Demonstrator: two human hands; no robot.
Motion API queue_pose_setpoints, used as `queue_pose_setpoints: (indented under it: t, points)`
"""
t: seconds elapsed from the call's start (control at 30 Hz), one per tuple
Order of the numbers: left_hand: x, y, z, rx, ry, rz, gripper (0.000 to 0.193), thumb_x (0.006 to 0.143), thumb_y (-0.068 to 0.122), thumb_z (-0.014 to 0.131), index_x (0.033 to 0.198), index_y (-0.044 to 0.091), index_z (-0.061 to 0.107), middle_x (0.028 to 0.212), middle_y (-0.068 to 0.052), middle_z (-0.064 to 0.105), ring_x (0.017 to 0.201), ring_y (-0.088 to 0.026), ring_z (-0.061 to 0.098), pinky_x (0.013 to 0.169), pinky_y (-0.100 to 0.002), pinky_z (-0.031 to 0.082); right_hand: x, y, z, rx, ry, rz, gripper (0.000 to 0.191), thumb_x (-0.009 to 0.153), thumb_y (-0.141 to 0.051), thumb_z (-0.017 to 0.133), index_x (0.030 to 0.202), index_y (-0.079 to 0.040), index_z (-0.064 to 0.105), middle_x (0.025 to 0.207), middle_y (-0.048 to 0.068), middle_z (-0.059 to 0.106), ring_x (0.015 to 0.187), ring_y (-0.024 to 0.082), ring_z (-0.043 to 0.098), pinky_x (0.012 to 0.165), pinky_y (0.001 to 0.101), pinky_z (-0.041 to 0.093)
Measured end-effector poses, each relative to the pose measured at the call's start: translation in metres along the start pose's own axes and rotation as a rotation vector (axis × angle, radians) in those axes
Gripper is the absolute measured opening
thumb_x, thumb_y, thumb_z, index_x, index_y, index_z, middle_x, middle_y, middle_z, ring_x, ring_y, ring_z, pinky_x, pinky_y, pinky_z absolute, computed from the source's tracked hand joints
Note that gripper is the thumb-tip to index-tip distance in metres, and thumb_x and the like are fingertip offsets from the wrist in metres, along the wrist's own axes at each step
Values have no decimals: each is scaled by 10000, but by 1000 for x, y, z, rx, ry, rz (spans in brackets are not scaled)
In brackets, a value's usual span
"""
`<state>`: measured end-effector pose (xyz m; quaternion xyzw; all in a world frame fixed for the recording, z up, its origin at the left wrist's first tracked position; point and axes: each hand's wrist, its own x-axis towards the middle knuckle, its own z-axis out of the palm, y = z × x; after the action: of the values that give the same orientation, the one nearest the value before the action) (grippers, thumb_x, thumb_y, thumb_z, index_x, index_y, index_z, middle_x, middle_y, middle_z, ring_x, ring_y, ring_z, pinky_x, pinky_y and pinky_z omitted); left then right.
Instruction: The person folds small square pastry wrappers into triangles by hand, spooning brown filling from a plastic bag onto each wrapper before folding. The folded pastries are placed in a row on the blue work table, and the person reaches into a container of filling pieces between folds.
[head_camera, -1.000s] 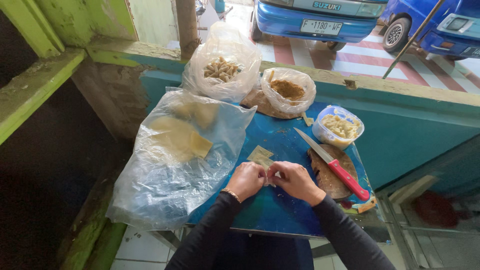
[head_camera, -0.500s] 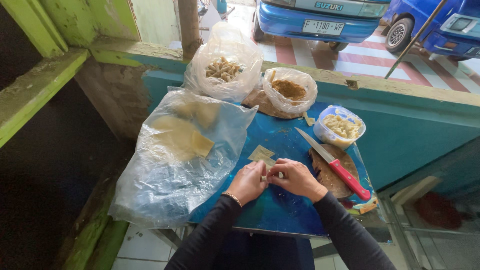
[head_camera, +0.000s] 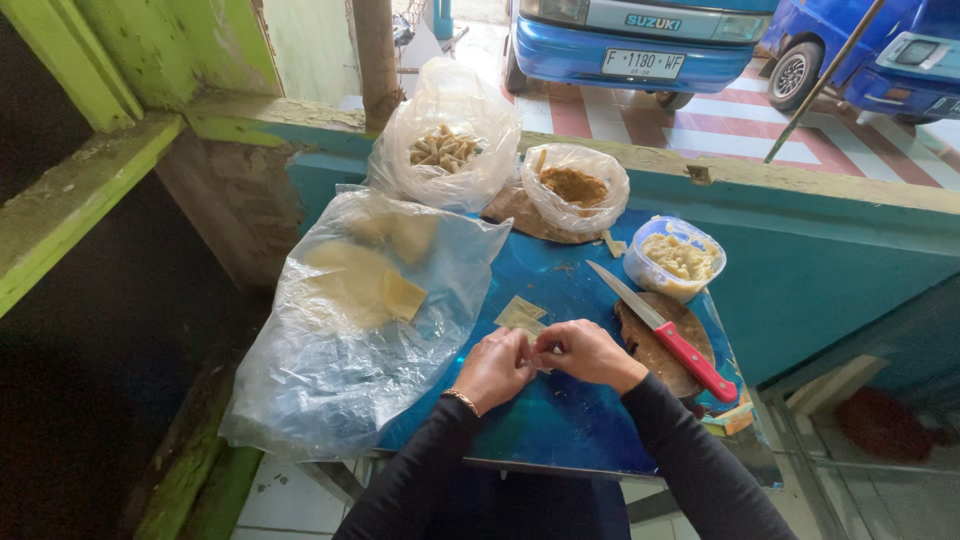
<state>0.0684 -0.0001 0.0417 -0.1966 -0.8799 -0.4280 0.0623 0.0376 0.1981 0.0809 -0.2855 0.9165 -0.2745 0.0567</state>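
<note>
A small pale wrapper (head_camera: 530, 352) is being pinched between both hands, low over the blue worktop (head_camera: 560, 420) near its front edge. The left hand (head_camera: 494, 366) and right hand (head_camera: 583, 352) are closing their fingertips on it from either side, thumbs meeting in the middle; the piece is mostly hidden, so whether filling is already inside cannot be told. It looks like the folding or sealing step, and finishing it would call for firm, even pressure along the edges without tearing the thin sheet.

Just beyond the hands, more square wrappers (head_camera: 520, 314) are lying flat on the worktop. To the right, a red-handled knife (head_camera: 665, 331) is resting across a round wooden board (head_camera: 665, 350), with a plastic tub of pale filling (head_camera: 676, 258) behind it. To the left, a large clear bag of wrapper sheets (head_camera: 350, 320) is sprawling; behind stand a bag of rolled pieces (head_camera: 446, 140) and a bag of brown mixture (head_camera: 575, 186).
</note>
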Motion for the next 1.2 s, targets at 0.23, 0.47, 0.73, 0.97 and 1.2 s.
queue_pose_setpoints:
  t: [0.23, 0.47, 0.73, 0.97, 1.2]
  points:
    - [11, -12, 1, -3, -41, -17, 210, 776, 248, 794, 800, 45, 745, 824, -156, 738, 851, -331, 725, 768, -437, 555, -21, -20, 3, -148, 244, -165, 242, 840, -311, 785, 908, -119, 653, 856, 41, 704, 832, 272, 704, 689, 398, 544]
    - [15, -18, 0, -28, -81, -41, 213, 770, 253, 760, 822, 46, 761, 831, -158, 750, 844, -310, 745, 773, -411, 570, -40, -32, 4, -288, 302, -226, 262, 841, -308, 770, 886, -98, 620, 864, 46, 655, 849, 273, 671, 689, 411, 530]
    - [20, -16, -5, -26, -137, -77, 213, 772, 242, 722, 832, 44, 774, 829, -166, 749, 831, -312, 749, 783, -402, 578, -26, -33, 9, -29, 278, 85, 198, 847, -262, 769, 933, -125, 655, 860, 23, 660, 702, 250, 679, 644, 376, 546]
    - [17, -15, -8, -38, -114, -68, 203, 768, 229, 722, 831, 44, 775, 822, -165, 749, 833, -306, 751, 780, -398, 580, -44, -39, 6, -357, 399, -263, 212, 806, -251, 778, 916, -133, 641, 884, 43, 630, 843, 276, 680, 675, 402, 540]
    - [16, -12, -12, -58, -139, -89, 269, 768, 296, 768, 833, 36, 762, 810, -161, 745, 819, -297, 750, 761, -396, 579, -35, -46, 13, -300, 397, -151, 241, 836, -257, 784, 934, -107, 624, 893, 66, 623, 824, 284, 680, 665, 414, 538]
